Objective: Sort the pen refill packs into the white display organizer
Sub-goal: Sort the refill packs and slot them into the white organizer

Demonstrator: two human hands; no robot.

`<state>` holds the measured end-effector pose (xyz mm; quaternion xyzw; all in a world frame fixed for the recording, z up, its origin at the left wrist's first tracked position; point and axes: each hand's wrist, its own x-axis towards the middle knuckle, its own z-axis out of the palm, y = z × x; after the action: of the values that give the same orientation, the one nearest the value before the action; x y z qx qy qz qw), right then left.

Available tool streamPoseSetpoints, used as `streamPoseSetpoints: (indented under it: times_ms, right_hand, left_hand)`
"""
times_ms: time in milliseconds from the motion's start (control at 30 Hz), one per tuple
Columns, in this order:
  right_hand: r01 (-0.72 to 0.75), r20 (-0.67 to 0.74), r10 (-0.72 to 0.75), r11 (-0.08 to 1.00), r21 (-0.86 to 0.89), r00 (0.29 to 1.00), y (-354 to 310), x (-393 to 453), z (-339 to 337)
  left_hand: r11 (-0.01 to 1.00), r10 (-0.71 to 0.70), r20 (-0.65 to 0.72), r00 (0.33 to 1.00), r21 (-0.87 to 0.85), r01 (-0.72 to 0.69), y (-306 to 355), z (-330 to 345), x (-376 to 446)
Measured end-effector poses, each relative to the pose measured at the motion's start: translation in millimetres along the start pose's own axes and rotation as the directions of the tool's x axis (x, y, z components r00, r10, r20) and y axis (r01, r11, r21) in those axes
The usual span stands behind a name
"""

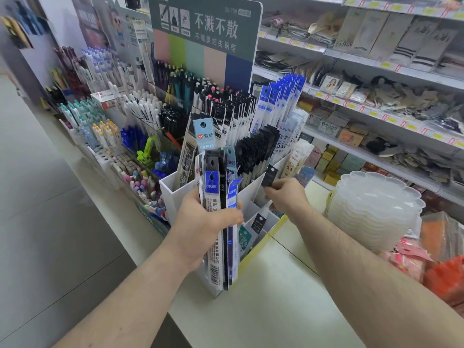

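The pen refill packs, long flat plastic sleeves with blue, black and white header cards [218, 217], are held as an upright bundle in the left hand [200, 222], whose grip is curled firmly round their middle, just in front of the white display organizer [173, 194]. A single black-headed pack [270, 176] is pinched by its top between the thumb and fingertips of the right hand [286, 197], above a near right compartment of the organizer. More packs are already stood in the far compartments, black ones [256, 151] in the middle and blue ones [281, 101] behind. The organizer is set on a pale table [276, 297], with a stack of translucent scalloped plastic trays [374, 209] at the right.

The packs are judged to be light, thin and bendy, with slick film that may slide within a bundle. Each is probably best taken at the stiffer header card, and lowered tail first so that it is not buckled.
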<state>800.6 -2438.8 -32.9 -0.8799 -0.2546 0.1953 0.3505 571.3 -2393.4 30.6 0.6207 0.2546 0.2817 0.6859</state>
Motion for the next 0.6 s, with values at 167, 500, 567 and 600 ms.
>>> streamPoseSetpoints:
  times_ms: [167, 500, 567, 600]
  right_hand:
    - [0.001, -0.210, -0.001, 1.000, 0.002, 0.978, -0.6, -12.0, -13.2]
    - [0.155, 0.003, -0.170, 0.906, 0.395, 0.986, -5.4, -170.2, -27.5]
    - [0.122, 0.017, -0.135, 0.938, 0.326, 0.991, 3.2, -176.9, -20.3]
    - [0.106, 0.014, -0.114, 0.955, 0.276, 0.993, 6.4, -179.1, -17.7]
  left_hand:
    - [0.997, -0.076, 0.070, 0.995, -0.003, 0.076, -6.4, 4.7, -6.1]
    - [0.864, -0.428, 0.108, 0.897, -0.243, 0.442, -28.4, 46.7, -5.9]
    - [0.840, -0.462, 0.112, 0.880, -0.261, 0.475, -30.3, 55.6, -5.2]
    - [0.837, -0.468, 0.111, 0.877, -0.262, 0.480, -32.9, 60.4, -4.9]
